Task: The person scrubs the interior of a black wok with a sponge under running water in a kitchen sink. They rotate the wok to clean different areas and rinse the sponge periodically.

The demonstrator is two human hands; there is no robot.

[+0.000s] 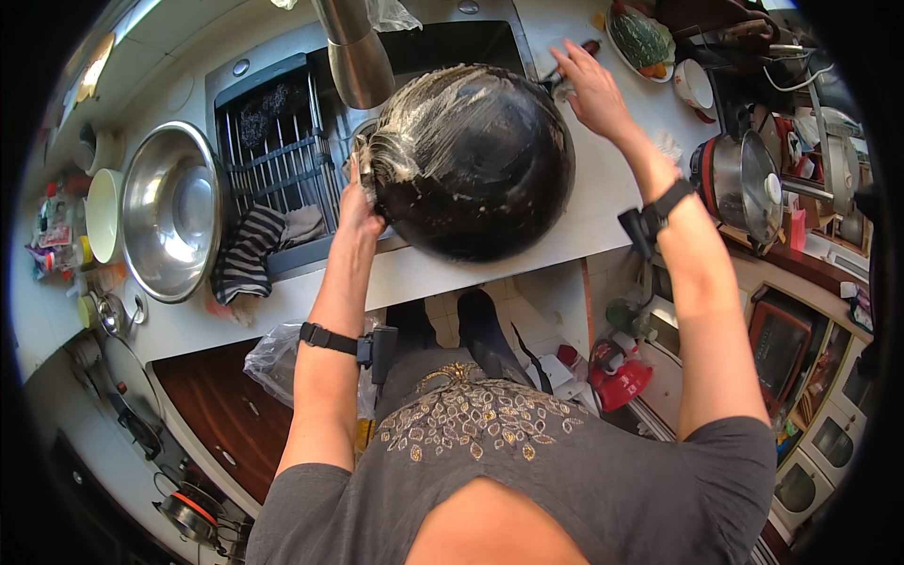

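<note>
A black wok [487, 162] lies bottom up over the sink's near right part and the counter edge, its underside streaked with a pale paste or suds. My left hand [361, 208] grips the wok's left edge together with a crumpled cloth [364, 164]. To the right, my right hand [590, 88] is raised with its fingers spread, beside a handle with a dark red end [590, 48]. It holds nothing that I can see, though the handle is partly behind the fingers. A metal faucet [360, 67] hangs just above the wok's upper left.
The sink [212, 106] carries a drying rack [272, 169] with a dark scouring pad. A striped cloth [247, 251] and a steel basin [171, 212] lie left. At right are a plate with a squash [639, 39], a white bowl [693, 83] and a lidded pot [741, 183].
</note>
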